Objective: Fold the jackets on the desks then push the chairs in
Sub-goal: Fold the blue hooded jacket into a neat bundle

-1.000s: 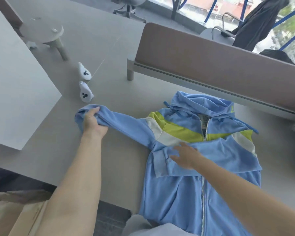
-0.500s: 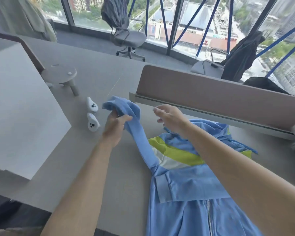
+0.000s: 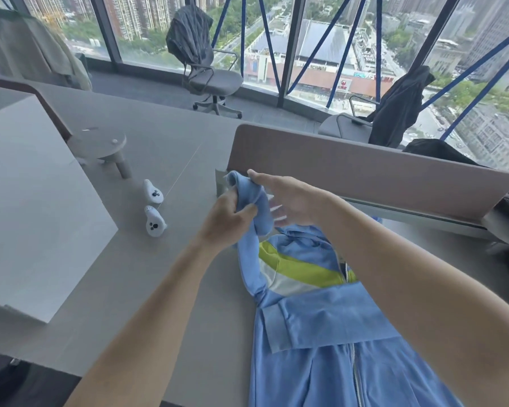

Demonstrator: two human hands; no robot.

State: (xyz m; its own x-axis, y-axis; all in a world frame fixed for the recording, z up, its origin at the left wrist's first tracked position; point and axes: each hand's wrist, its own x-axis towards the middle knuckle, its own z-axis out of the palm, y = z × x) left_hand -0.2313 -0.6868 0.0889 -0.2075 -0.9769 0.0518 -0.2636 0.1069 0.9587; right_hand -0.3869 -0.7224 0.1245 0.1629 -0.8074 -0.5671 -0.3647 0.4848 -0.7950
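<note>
A light blue jacket with a lime-green and white stripe lies zip-up on the grey desk, its right sleeve folded across the chest. My left hand grips its left sleeve and holds it up above the collar. My right hand reaches in with fingers straight, the thumb touching the cuff from the right. By the window stands a grey office chair with a dark jacket over its back. A second chair at the right carries a black jacket.
Two white controllers lie left of my hands. A brown divider panel runs behind the jacket. A white slab covers the desk's left side, with a small round stand behind it. A beige garment hangs far left.
My left hand has lifted the sleeve off the desk and carried it rightward over the jacket. My right hand left the folded chest and rose to meet the cuff. The view tilted upward.
</note>
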